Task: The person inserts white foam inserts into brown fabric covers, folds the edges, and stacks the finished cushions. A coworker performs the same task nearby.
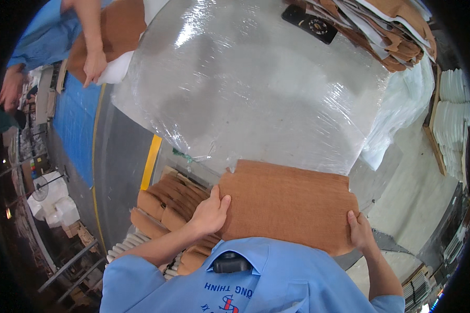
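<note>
Close in front of my body is a flat, roughly rectangular brown fabric piece (287, 206), with notched, rounded corners. I cannot tell whether it has padding inside. My left hand (211, 211) grips its left edge, thumb on top and the other fingers mostly hidden underneath. At the opposite edge, my right hand (359, 229) pinches it in the same way. The piece's far edge meets or overlaps the near edge of a table wrapped in clear plastic film (256, 104).
Brown padded pieces (172, 201) are stacked beside my left forearm. On the table's far right lie a pile of brown and white fabric pieces (397, 36) and a black phone-like object (309, 24). A co-worker's hand (94, 67) touches brown and white material at the upper left. White stacks (450, 125) stand at right.
</note>
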The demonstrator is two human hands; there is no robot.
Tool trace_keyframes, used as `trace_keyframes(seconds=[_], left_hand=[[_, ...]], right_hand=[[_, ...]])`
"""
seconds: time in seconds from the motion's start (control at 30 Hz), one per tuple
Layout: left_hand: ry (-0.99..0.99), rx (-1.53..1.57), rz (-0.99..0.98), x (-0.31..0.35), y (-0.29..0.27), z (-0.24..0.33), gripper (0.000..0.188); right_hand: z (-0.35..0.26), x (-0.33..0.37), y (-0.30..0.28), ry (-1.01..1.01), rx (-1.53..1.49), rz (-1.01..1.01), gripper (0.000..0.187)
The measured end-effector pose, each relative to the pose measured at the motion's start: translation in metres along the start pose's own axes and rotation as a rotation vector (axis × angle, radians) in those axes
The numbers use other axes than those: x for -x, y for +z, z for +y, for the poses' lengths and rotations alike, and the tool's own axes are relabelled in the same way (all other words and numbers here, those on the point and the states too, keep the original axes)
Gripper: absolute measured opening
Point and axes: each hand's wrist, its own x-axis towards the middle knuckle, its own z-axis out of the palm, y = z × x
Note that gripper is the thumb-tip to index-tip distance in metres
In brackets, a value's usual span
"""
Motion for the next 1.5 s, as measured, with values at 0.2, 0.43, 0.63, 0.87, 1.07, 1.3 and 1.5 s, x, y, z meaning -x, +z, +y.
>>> trace_keyframes(seconds=[0.2,0.43,0.63,0.87,1.07,1.3,1.5], left_hand=[[-0.148,-0.029,-0.056,-0.030,-0.012,0.022,0.059],[-0.161,-0.051,-0.001,-0.061,-0.003,0.012,0.059],[-0.127,-0.076,0.014,-0.078,0.001,0.008,0.063],[-0.086,-0.046,0.029,-0.088,0.005,0.011,0.064],[-0.009,-0.029,0.085,-0.085,0.009,0.009,0.064],[-0.162,0.144,0.070,-0.113,0.007,-0.018,0.065],[-0.069,0.519,-0.251,-0.086,-0.038,0.000,0.066]], right_hand=[[-0.005,-0.024,0.000,0.070,-0.226,-0.034,0.058],[-0.022,-0.044,-0.006,0.170,-0.370,-0.131,0.058],[-0.030,-0.062,-0.006,0.199,-0.393,-0.187,0.057],[-0.012,-0.080,-0.007,0.128,-0.392,-0.239,0.056],[-0.012,-0.099,-0.006,0.142,-0.191,-0.255,0.062],[-0.014,-0.091,-0.009,0.063,-0.415,-0.352,0.077],[0.022,-0.054,-0.035,-0.202,-0.917,-0.384,0.075]])
